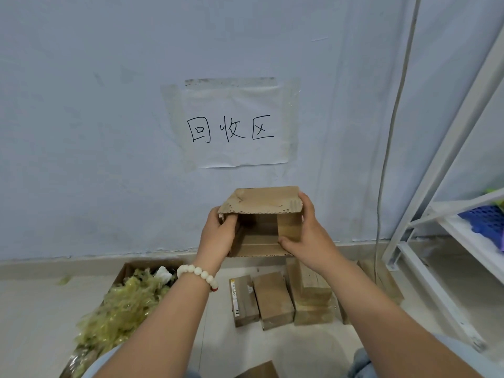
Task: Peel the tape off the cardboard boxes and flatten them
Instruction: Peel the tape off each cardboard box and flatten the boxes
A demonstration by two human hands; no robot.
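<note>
Head view: box (261,200) held up at centre frame, in front of the wall (81,105), off the floor (41,309), with its open side toward the camera. Its top flap is ragged along the near edge. The left hand (218,236) is grasping the box's left side, fingers (230,219) hooked into the opening. The right hand (308,236) is grasping the right side, fingers wrapped up to the upper right corner and thumb pressed at the foot of the inner right flap. A bead bracelet (197,272) sits on the left wrist. Below the held box, lower centre, small boxes (272,298) lie on the floor side by side, those to the right stacked higher against the wall. Lower left, an open carton (128,266) holds a heap of crumpled yellowish tape (122,304). Upper centre, a paper sign (237,154) with handwritten characters is taped to the wall. Right edge, a white rack (436,200) carries a blue basket (482,222) on a shelf. A cable (392,132) runs down the wall beside it.
</note>
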